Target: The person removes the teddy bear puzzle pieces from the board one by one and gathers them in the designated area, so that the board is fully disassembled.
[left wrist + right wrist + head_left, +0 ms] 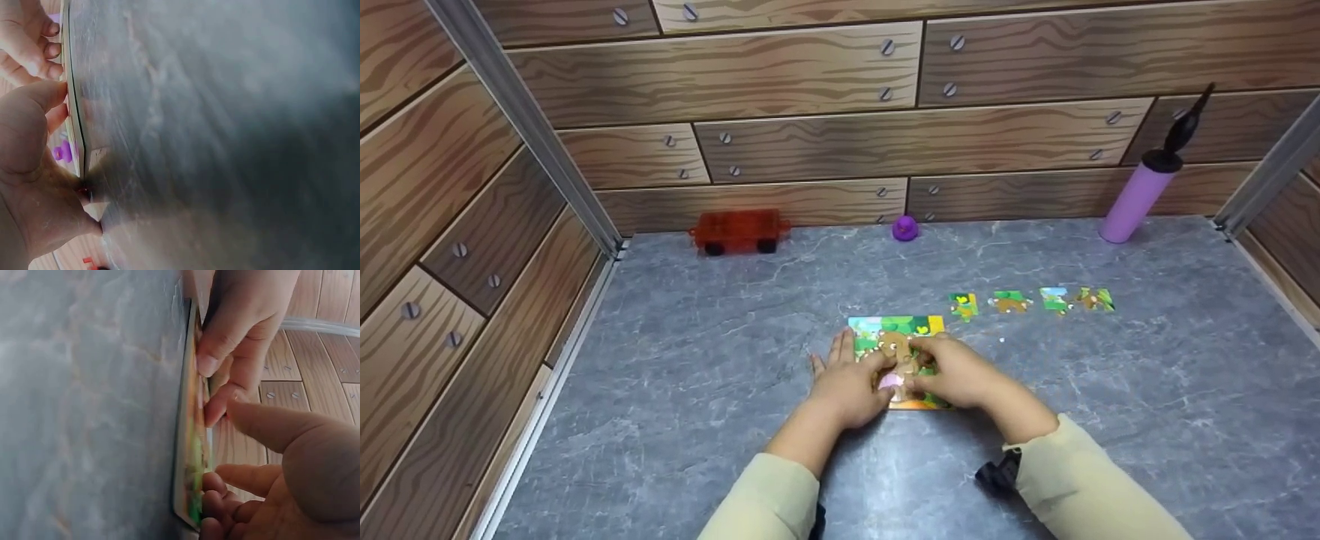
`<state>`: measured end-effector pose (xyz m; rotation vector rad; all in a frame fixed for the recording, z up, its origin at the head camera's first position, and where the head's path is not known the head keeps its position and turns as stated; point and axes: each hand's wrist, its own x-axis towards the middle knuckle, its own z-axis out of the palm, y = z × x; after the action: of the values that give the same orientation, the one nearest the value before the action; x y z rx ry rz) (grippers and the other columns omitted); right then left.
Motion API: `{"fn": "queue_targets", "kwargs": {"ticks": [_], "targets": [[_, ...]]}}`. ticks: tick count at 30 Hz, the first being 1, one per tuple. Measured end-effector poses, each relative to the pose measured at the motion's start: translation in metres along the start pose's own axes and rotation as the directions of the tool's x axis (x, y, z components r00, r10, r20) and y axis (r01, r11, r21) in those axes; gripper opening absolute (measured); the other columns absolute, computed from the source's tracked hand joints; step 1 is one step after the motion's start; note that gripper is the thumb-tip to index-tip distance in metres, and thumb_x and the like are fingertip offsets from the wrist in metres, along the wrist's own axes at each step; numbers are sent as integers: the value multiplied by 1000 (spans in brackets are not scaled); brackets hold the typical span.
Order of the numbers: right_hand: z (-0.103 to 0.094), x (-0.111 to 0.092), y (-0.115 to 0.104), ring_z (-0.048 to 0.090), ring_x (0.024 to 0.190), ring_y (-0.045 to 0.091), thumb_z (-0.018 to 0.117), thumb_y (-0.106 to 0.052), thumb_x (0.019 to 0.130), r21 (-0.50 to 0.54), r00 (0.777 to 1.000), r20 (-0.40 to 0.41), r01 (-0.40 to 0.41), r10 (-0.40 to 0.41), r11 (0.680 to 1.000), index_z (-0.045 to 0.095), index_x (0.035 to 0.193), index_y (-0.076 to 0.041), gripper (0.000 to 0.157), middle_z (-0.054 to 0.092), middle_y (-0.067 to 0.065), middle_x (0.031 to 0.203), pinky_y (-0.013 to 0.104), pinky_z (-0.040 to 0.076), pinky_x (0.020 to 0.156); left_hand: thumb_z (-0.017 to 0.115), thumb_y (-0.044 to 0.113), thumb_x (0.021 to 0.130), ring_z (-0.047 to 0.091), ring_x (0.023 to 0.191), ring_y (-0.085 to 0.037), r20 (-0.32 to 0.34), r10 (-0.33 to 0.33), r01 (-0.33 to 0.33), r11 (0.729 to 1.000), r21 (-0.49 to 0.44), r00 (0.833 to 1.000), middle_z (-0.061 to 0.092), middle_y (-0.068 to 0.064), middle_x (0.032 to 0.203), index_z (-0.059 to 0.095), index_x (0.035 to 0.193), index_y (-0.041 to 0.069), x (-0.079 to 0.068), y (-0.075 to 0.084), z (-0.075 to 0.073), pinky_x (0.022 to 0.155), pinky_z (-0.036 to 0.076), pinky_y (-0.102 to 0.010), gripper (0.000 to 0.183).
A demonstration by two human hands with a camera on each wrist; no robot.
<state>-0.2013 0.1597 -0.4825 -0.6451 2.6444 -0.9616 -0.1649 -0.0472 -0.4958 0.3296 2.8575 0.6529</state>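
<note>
A jigsaw puzzle with a brown bear picture [894,343] lies in its thin board [889,324] on the grey table. My left hand [844,388] rests over its left side, fingers spread along the edge; its thumb [50,95] touches the puzzle near the front. From the right, my right hand [964,375] touches the picture with its fingertips. In the right wrist view the right thumb [270,424] stands apart from the other fingers, and no piece shows between them. Both hands cover much of the picture's lower half.
Several loose puzzle pieces [1011,302] lie in a row behind and right of the board. Along the back wall stand a red toy wagon [739,231], a purple rubber duck [905,229] and a purple hand pump [1138,201]. Wood-patterned panels [810,71] enclose the table.
</note>
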Motion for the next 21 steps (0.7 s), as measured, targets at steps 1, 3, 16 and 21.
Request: {"fn": "queue_targets", "kwargs": {"ticks": [1,3,16,21], "targets": [[1,1,1,60,96,23,83,-16,90,6,1000,3,-4,4,1000,57,143,13,65,66,9,104,47,55,89,68,44,101,11,159,-48,1,0,0,1000,-3,1000,19,-32,170,66,141,31,0,0,0,117,7,-82,42],[2,2,3,60,96,22,83,-15,90,-7,1000,-2,-13,13,1000,59,141,12,62,65,8,104,46,55,88,69,44,101,10,160,-48,3,-4,4,1000,-14,1000,18,-32,171,66,140,31,0,0,0,118,6,-81,41],[8,4,3,60,97,24,83,-8,87,0,998,-47,-45,45,999,63,137,8,57,62,8,104,50,54,93,72,48,98,13,160,-44,-17,-31,31,999,-36,999,21,-28,171,66,137,24,1,-2,-1,120,9,-79,46],[10,3,3,61,97,25,84,-7,85,10,997,-62,-51,52,999,63,137,7,57,63,8,104,51,55,93,75,50,96,17,160,-41,-36,-52,49,996,-69,998,24,-24,172,65,130,19,1,-4,0,122,11,-75,48]]}}
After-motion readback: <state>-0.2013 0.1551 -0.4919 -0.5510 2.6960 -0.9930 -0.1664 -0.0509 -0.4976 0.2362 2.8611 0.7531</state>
